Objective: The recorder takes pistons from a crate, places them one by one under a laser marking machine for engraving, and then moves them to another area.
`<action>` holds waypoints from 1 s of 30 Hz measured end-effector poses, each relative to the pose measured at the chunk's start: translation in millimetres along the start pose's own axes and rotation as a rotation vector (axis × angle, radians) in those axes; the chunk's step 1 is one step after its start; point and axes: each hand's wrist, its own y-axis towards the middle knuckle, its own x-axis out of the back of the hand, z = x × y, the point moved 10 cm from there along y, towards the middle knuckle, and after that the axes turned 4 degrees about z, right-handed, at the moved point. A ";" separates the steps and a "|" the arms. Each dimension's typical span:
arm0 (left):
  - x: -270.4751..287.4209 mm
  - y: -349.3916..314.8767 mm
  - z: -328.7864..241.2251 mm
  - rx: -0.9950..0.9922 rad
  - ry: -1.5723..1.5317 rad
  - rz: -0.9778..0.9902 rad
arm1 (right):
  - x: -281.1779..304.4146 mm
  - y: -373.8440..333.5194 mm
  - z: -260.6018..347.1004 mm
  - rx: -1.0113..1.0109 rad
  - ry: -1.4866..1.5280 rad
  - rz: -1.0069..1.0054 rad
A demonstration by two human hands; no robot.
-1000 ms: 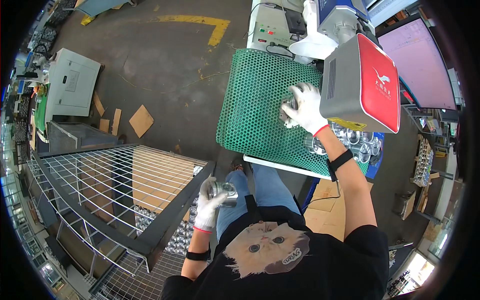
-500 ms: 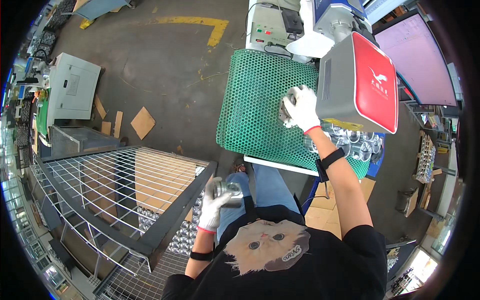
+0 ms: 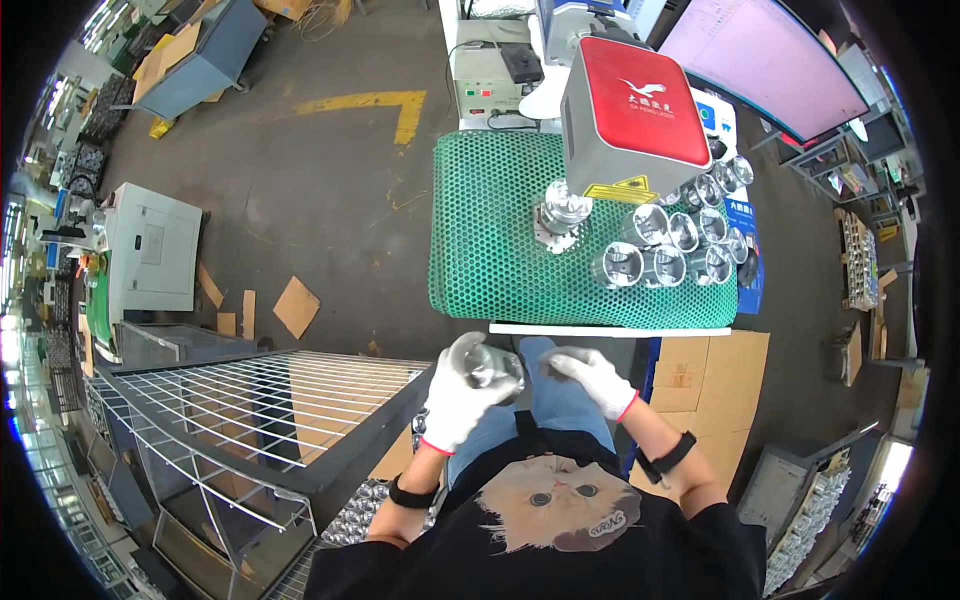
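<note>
Both my hands wear white gloves. My left hand (image 3: 455, 402) is closed round a shiny metal piston (image 3: 494, 367) in front of my lap. Just right of it, my right hand (image 3: 600, 382) reaches toward that piston with stretched fingers, apart from it and holding nothing that I can see. Beyond them, another piston (image 3: 566, 207) sits on a small metal fixture (image 3: 556, 240) on the green perforated mat (image 3: 490, 270). A grey machine head with a red top (image 3: 640, 105) stands just behind and to the right of that piston.
Several pistons (image 3: 664, 266) lie on the mat's right side. A wire rack (image 3: 240, 395) with a dark frame stands at my left, with more pistons (image 3: 360, 515) below. A control box (image 3: 490, 85) and a monitor (image 3: 765, 60) are at the back. Cardboard (image 3: 725, 380) lies right.
My right hand has left the fixture and come back toward my lap, leaving a piston visible there. My left hand has raised its piston forward and right. The view has shifted.
</note>
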 end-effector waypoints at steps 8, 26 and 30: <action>-50.1 -18.4 -109.3 -0.299 0.367 0.188 | -36.8 -10.2 10.5 -0.036 0.876 -0.081; -81.9 4.8 -7.9 0.154 -1.290 0.175 | -69.6 -19.6 51.2 -0.192 0.959 -0.031; -89.9 12.8 -2.5 0.204 -1.475 0.220 | -59.3 -15.8 52.4 -0.188 0.951 -0.137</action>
